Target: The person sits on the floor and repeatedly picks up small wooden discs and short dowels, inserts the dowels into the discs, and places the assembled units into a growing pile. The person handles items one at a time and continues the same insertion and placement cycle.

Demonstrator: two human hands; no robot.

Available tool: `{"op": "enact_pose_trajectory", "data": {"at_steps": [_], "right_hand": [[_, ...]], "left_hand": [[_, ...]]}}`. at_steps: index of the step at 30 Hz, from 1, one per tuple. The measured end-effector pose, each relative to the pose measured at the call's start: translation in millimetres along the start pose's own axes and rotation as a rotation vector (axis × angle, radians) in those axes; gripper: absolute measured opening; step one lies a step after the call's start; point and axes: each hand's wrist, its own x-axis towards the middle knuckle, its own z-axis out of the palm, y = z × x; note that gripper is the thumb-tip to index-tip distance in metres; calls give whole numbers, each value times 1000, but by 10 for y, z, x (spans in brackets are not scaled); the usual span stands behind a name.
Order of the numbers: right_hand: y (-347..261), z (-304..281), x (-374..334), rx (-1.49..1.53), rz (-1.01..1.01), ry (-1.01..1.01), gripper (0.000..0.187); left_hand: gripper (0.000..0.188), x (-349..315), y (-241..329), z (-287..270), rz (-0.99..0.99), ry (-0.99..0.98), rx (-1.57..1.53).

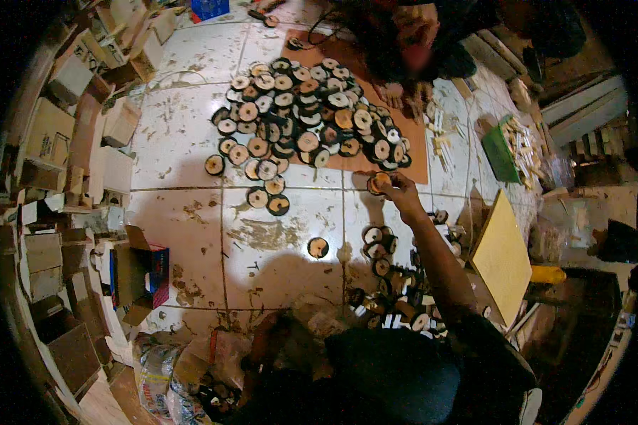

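My right hand (402,194) reaches forward over the tiled floor, with its fingers closed on the edge of a round wooden disc (378,183) with a dark rim. Ahead and to the left lies a large heap of similar discs (308,117) with small centre holes, partly on a brown sheet (397,164). One single disc (318,247) lies apart on the tiles, nearer to me. More discs (380,244) are scattered beside my right forearm. What seems to be my left hand (268,336) is low in the picture, dark and blurred; its fingers cannot be made out.
Across the heap another person's hand (420,103) rests near the brown sheet. A green crate (502,152) of wooden pieces stands at the right, behind a leaning yellow board (503,258). An opened carton (140,273) and stacked boxes (112,170) line the left.
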Motion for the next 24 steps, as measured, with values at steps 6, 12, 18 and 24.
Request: {"op": "enact_pose_trajectory", "data": {"at_steps": [6,12,18,24], "right_hand": [[-1086,890,806,-89,-361,-154,29],[-1502,1978,1776,-488,-406,-98,40],[-1432,2016,1630,-718,-802,311,33],[-1024,980,571,-864,-715,191,23]], "left_hand": [[47,-8,79,66,13,-36,35],[45,-23,83,55,64,-85,37],[47,39,-4,-6,42,-55,10],[51,13,67,-1,32,-44,30]]}}
